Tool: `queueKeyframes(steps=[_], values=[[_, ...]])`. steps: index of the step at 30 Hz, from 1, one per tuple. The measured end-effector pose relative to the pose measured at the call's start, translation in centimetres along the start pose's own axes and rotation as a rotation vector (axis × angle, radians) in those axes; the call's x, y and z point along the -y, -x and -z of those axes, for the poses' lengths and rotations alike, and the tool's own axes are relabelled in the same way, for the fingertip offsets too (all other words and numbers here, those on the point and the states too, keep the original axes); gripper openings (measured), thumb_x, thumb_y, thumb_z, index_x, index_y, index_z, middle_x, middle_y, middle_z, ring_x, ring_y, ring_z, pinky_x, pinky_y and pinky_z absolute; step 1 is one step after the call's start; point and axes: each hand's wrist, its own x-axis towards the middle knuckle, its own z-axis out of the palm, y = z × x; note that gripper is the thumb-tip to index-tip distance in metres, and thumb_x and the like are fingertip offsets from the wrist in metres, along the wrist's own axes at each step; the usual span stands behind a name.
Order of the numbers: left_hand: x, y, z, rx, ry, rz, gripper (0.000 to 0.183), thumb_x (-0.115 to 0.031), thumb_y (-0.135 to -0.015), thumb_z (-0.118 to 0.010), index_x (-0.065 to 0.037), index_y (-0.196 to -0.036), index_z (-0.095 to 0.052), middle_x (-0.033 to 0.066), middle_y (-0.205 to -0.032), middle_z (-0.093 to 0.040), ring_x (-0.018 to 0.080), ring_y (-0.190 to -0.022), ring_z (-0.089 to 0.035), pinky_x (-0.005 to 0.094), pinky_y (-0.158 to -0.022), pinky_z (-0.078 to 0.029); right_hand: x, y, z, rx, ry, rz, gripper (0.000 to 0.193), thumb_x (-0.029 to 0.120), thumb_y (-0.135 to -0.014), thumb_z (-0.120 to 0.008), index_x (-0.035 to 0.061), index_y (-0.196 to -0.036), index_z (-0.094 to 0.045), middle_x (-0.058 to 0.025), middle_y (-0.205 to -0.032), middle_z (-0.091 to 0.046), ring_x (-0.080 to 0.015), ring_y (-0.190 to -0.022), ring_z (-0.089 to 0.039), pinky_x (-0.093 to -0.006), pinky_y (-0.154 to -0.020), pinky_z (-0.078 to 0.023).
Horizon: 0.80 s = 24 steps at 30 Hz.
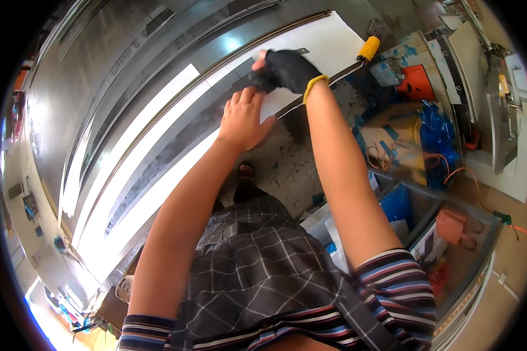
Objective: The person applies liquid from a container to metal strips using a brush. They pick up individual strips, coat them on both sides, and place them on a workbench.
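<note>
My bare left hand [243, 120] lies on the near edge of a long grey strip [202, 114], fingers stretched out and thumb apart. Just beyond it, my right hand [287, 70] wears a black glove with a yellow cuff and bare fingertips. Its fingers bend down toward the strip and are smeared and dark, so whether they grip anything is hidden. A flat grey end with a small hole [301, 51] sticks out beyond the glove. Under both hands runs a long white sheet [328, 35] on the worktable. A dark narrow bar [228, 63] lies along it.
More long metal strips [99, 126] lie on the left side of the table. At the far right end are a yellow paint roller [369, 48] and a red-orange container [416, 82]. Blue plastic [438, 128], an orange cord [465, 169] and a grey-framed cart [480, 228] stand on my right.
</note>
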Motion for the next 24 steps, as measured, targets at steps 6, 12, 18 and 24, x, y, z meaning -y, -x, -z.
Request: queueKeyframes(steps=[6,12,18,24], values=[[-1.0,0.1,0.4,0.028,0.035,-0.011,0.06,-0.029,-0.075,-0.069,-0.006,-0.127,-0.049,0.0105,-0.131,-0.044,0.0305,-0.122,-0.041,0.0424,-0.103,-0.035,-2.0,-1.1,1.2,-0.206,-0.24,0.079,0.035,0.029,-0.095,-0.048,-0.0033,-0.094,-0.059,-0.0174,-0.091,-0.067,-0.0256,-0.078,-0.067,-0.0368,-0.076,-0.056],[-0.2,-0.1,0.1,-0.066,0.189,0.018,0.051,-0.026,-0.074,-0.069,-0.004,-0.118,-0.056,0.012,-0.123,-0.051,0.0319,-0.117,-0.046,0.0408,-0.1,-0.038,-2.9,0.0,0.6,-0.377,-0.556,0.484,0.037,0.031,-0.097,-0.045,-0.0045,-0.099,-0.056,-0.0208,-0.094,-0.066,-0.0267,-0.082,-0.067,-0.0376,-0.078,-0.056],[0.9,3.4,2.2,-0.354,0.538,0.049,0.033,-0.013,-0.073,-0.066,-0.003,-0.103,-0.058,0.0159,-0.108,-0.057,0.0356,-0.101,-0.056,0.0407,-0.088,-0.045,-4.9,-0.9,-0.7,-0.334,-0.104,0.159,0.034,0.032,-0.094,-0.051,0.001,-0.085,-0.062,-0.0166,-0.091,-0.068,-0.0258,-0.077,-0.068,-0.0353,-0.075,-0.056],[4.5,14.3,4.0,-0.275,-0.075,0.3,0.048,-0.021,-0.072,-0.07,-0.006,-0.115,-0.055,0.0094,-0.117,-0.052,0.0308,-0.11,-0.048,0.0437,-0.095,-0.037,-3.9,0.5,-1.2,-0.261,-0.328,0.122,0.039,0.033,-0.098,-0.046,-0.0022,-0.089,-0.059,-0.0205,-0.098,-0.066,-0.0301,-0.087,-0.067,-0.0373,-0.077,-0.057]])
